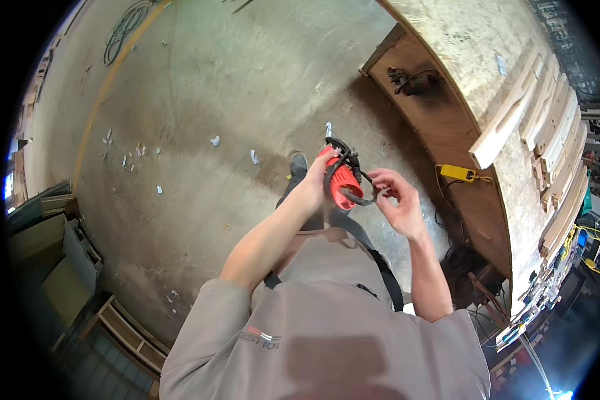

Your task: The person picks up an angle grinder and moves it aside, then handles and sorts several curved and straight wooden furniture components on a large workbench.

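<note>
My left hand (317, 175) is wrapped round a red power tool (343, 180) with a ribbed round body, held in front of my waist. A black power cord (358, 199) loops around the tool and is bunched over its top. The fingers of my right hand (400, 205) are bent in a pinch on the cord at the tool's right side. The far end of the tool is partly hidden by the cord and my left fingers.
To my right stands a workbench (440, 20) with long shaped wood pieces (507, 113) on top. Its open shelf holds a dark corded tool (417, 81); a yellow power strip (457, 173) hangs on its side. Paper scraps (254, 157) and a coiled hose (123, 30) lie on the floor.
</note>
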The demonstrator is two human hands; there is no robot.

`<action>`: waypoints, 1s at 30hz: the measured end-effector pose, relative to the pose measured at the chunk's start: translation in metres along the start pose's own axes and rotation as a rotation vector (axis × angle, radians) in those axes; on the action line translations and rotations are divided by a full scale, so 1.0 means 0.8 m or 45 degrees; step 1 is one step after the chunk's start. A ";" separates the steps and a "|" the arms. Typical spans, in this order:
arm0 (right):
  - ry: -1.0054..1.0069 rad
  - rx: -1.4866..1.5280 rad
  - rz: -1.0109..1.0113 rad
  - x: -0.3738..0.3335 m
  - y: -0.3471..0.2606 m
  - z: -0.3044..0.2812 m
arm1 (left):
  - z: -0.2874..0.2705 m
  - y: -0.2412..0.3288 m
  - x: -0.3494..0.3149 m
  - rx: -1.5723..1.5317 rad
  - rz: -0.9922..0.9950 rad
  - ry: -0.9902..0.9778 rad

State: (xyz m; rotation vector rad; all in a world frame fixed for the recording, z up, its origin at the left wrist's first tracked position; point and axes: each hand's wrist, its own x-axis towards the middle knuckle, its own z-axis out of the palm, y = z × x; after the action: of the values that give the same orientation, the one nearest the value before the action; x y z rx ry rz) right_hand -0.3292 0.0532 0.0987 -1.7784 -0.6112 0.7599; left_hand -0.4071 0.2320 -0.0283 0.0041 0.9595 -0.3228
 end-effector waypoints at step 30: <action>0.686 -0.281 0.595 0.109 0.322 -0.178 | -0.226 0.087 0.102 0.904 0.233 0.790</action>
State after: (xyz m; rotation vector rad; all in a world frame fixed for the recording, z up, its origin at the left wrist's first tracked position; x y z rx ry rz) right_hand -0.1537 -0.0532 -0.1291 -2.2500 0.0919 0.4872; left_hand -0.4903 0.3027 -0.2079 0.8786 1.3978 -0.4918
